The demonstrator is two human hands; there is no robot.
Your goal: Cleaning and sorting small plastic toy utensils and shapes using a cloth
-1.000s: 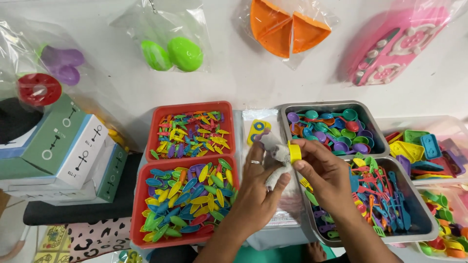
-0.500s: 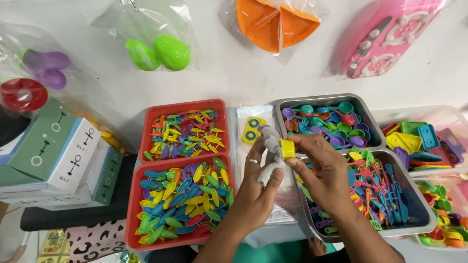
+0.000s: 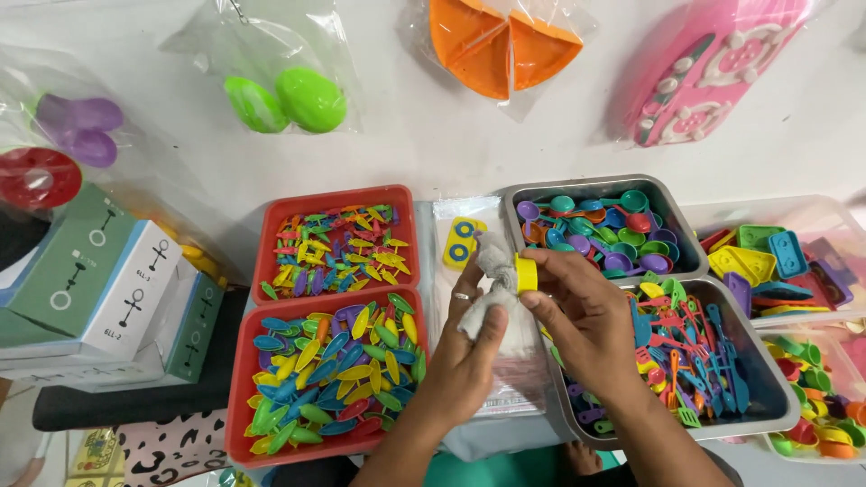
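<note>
My left hand [image 3: 469,347] grips a crumpled grey-white cloth [image 3: 492,271], its thumb pressed up against the lower folds; a ring sits on one finger. My right hand [image 3: 582,311] pinches a small yellow plastic cup-shaped piece [image 3: 526,272] between thumb and fingers, held right against the cloth. Both hands hover over a stack of clear plastic bags [image 3: 519,379] lying between the trays. A yellow toy piece with two blue rings [image 3: 458,240] lies on that stack just behind the cloth.
Two red trays hold coloured plastic bits: small arrow-like pieces [image 3: 338,248] behind, leaf shapes [image 3: 329,370] in front. Two metal trays [image 3: 667,185] hold toy spoons and toy utensils [image 3: 695,352]. Clear tubs of toy parts [image 3: 776,257] stand right, boxes [image 3: 99,289] left, bagged toys behind.
Both hands with the cloth and yellow piece have shifted slightly left and down in view; the cloth is bunched closer against the yellow piece. The camera has drifted a little.
</note>
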